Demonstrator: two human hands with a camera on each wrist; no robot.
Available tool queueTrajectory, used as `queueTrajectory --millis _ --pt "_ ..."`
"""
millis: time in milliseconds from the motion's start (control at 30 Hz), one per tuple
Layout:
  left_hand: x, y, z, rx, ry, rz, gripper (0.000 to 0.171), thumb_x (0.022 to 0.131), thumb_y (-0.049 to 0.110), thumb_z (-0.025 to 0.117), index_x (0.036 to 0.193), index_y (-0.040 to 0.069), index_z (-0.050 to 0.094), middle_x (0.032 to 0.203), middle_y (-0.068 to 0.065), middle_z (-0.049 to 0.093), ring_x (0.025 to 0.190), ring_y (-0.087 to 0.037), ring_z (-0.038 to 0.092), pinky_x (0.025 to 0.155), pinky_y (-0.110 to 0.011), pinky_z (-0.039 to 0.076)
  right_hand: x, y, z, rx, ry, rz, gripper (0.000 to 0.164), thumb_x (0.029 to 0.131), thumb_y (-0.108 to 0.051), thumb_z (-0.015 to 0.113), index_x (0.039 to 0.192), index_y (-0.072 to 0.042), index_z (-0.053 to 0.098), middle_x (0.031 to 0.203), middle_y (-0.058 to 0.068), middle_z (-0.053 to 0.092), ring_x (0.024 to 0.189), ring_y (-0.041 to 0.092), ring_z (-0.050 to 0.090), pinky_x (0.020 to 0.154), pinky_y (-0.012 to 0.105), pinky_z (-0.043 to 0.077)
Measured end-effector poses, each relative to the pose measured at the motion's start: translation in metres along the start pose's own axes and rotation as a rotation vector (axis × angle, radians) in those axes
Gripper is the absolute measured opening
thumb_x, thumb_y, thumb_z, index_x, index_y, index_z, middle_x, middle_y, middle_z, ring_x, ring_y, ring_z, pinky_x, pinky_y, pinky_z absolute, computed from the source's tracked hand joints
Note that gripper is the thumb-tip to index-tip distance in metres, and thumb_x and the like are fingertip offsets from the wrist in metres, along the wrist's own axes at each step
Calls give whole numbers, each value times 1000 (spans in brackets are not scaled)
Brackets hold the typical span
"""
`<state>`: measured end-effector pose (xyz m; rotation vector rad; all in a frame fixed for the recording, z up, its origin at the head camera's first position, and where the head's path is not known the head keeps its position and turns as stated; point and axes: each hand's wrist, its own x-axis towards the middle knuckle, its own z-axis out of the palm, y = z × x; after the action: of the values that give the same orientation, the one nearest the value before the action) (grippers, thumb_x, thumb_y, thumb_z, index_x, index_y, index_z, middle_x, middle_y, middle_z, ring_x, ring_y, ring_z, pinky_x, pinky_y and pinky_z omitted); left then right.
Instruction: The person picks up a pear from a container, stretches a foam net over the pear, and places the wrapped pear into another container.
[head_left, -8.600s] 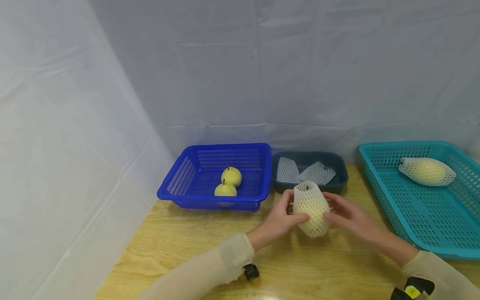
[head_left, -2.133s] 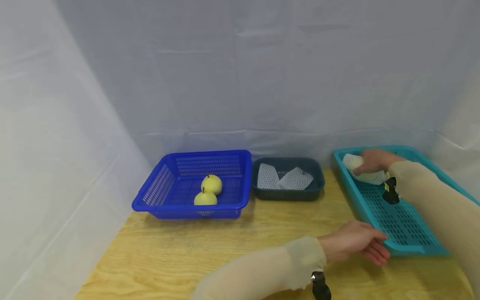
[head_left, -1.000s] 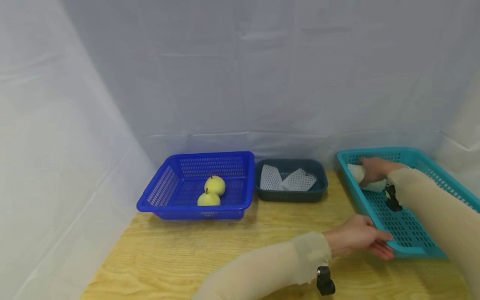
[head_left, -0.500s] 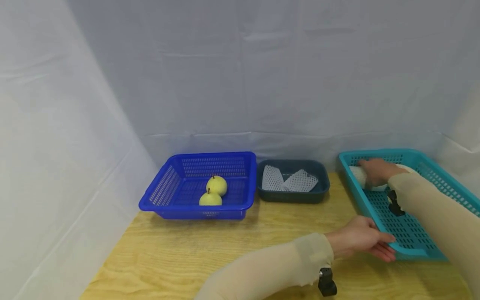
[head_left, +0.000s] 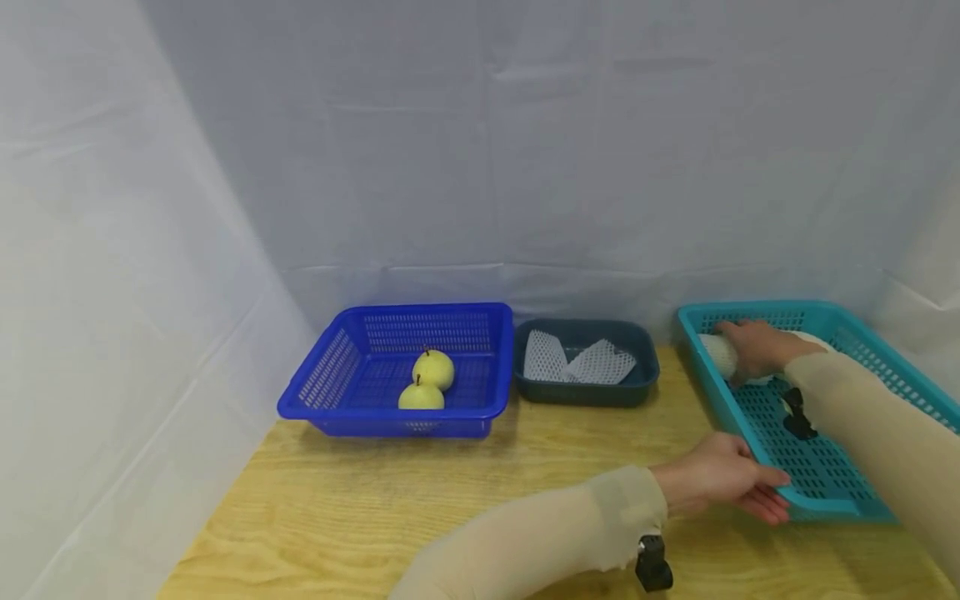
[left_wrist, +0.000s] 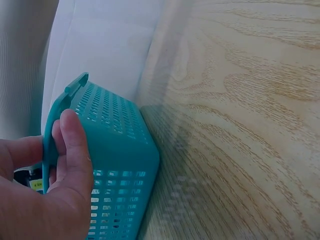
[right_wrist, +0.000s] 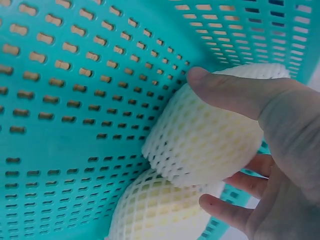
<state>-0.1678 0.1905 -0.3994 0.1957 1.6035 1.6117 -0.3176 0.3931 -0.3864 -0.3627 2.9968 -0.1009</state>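
Whitish back sheet hangs kinda grey and creased, left sheet looks brighter, and there's a right sheet too, so it's basically a booth. Yellowish wood-grain table in front, light's pretty soft all round.

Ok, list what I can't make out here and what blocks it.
Right wrist view: lower wrapped pear, cut off by the bottom edge.
Head view: most of that same pear, hidden by the right hand and sleeve.
Head view: base of the front bare pear, hidden by the blue basket.
Left wrist view: most of the inside of the teal basket, hidden by its wall.
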Motion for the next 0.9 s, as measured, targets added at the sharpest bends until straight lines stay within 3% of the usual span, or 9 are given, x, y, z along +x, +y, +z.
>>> queueTrajectory --millis 233,567,767,900 --pt "0 -1 -3 8 -6 -10 23 96 9 66 79 -7 71 81 -27 72 108 -49 64 94 -55 50 -15 -12 -10 -41 20 -51 99 68 -25 93 145 8 40 136 42 45 116 62 46 80 67 48" --pt "0 -2 -4 23 2 -30 23 95 11 68 80 -5 71 82 -26 72 109 -49 64 93 -55 52 -55 -40 -29 -101 77 -90 79 84 -22 81 149 -1 42 146 37 43 126 59 44 77 64 51" --pt "-1 0 -6 67 6 -33 24 95 14 69 78 -2 72 76 -21 72 101 -45 69 85 -49 58 -78 -55 -38 -109 165 -109 60 91 -25 73 142 -2 52 138 35 52 101 45 65 56 43 51" --pt "0 3 -6 104 7 -18 24 95 16 70 79 -1 71 75 -19 72 97 -43 71 81 -47 60 -93 -69 -42 -81 239 -119 48 92 -27 71 134 -5 61 131 28 61 89 32 69 55 40 51"
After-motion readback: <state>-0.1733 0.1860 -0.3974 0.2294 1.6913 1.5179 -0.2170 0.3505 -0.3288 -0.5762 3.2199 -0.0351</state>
